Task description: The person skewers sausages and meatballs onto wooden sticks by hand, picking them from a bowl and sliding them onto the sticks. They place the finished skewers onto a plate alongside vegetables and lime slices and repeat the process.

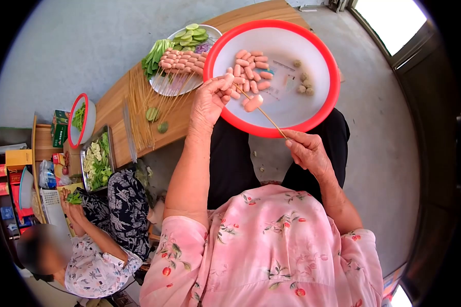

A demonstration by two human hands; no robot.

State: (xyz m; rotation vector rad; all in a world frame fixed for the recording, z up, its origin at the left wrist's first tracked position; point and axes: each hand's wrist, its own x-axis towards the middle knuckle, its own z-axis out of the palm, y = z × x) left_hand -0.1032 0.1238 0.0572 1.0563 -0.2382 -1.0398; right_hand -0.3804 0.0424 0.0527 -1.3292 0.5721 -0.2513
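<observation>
My right hand (307, 151) grips the lower end of a thin wooden skewer (273, 122) in front of the basin. One small pink sausage (253, 103) is threaded on it crosswise. Close to the skewer's upper end, my left hand (210, 100) is closed, pinching another small sausage (229, 80). Below both hands is a white basin with a red rim (334, 77). Loose sausages (249, 71) are heaped on its left side, and several greyish balls (306, 84) lie on its right. My left fingers partly hide the skewer's tip.
A wooden table (261, 15) bears a plate (217, 34) of skewered sausages (182, 61), sliced cucumber and greens. Bare skewers (138, 102) lie beside it. At lower left, a seated co-worker (100, 261) holds greens near a vegetable tray (112, 148) and a red-rimmed bowl (86, 110).
</observation>
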